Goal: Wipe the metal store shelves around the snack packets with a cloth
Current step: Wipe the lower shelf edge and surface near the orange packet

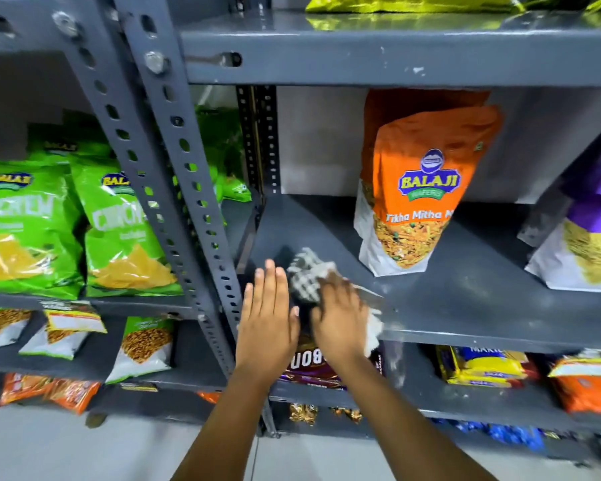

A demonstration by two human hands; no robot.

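Note:
A grey metal shelf [465, 300] runs across the middle of the head view. My right hand [340, 317] presses a black-and-white checked cloth [304, 277] onto the shelf's front left corner, gripping it. My left hand [268, 317] lies flat beside it with fingers straight, touching the cloth's left side and holding nothing. An orange Balaji snack packet [420, 189] stands upright behind and right of the cloth. A purple packet [590, 230] leans at the far right of the same shelf.
Perforated grey uprights [174, 168] stand left of my hands. Green chip bags [49, 227] fill the left rack. Lower shelves hold a dark biscuit pack [313, 369], yellow packs [483, 366] and orange packets [590, 387]. A yellow-green bag [410, 1] sits on the top shelf.

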